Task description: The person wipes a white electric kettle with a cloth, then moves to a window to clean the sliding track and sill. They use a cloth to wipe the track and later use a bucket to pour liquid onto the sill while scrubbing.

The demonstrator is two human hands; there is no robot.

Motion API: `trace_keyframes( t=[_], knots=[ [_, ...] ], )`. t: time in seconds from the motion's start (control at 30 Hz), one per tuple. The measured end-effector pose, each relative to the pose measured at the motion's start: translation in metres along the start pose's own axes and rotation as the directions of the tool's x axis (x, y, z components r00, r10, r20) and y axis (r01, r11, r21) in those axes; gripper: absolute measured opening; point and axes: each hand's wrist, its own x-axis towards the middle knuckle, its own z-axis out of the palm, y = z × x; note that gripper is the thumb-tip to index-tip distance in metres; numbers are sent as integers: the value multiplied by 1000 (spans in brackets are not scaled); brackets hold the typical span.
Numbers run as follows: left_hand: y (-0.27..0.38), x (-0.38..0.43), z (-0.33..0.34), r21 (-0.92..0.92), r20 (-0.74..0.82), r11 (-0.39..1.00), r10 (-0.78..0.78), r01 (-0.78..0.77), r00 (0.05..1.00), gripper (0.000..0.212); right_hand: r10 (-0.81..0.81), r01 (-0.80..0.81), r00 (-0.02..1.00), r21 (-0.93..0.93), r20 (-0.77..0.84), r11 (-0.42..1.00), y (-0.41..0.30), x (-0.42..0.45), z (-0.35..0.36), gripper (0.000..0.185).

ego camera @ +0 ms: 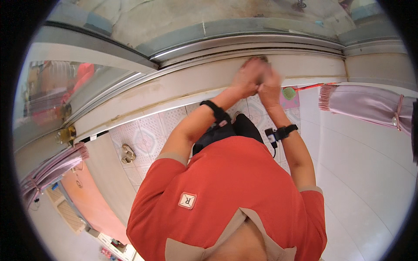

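Note:
Both hands meet over the pale window sill, just below the sliding window track. My left hand comes in from the left, its fingers blurred by motion and bent around a small dark object. Pressed close beside it, my right hand has its fingers on the same object. Blur and the fingers hide most of that object, so its kind cannot be told. Each wrist bears a black strap; a small device with a cable hangs at the right one.
Window glass rises beyond the track, with a frame post at left. Pink curtains are tied at both sides. A green scoop-like item lies below the sill. A shoe rests on the tiled floor.

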Motion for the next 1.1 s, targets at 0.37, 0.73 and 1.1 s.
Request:
trace_keyframes(
  t=[0.37, 0.73, 1.1],
  knots=[
    [-54, -206, -203, 367, -130, 824, -415, 432, 901, 66, -435, 300, 888, 529, 150, 794, -235, -8, 93, 38],
    [-67, -260, -268, 256, -301, 825, -427, 504, 852, 37, -340, 220, 907, 411, 248, 885, -256, 6, 95, 12],
    [-80, -229, -305, -173, -610, 722, -613, 670, 503, 17, -32, 87, 994, 614, -100, 784, -282, 45, 100, 8]
  ],
)
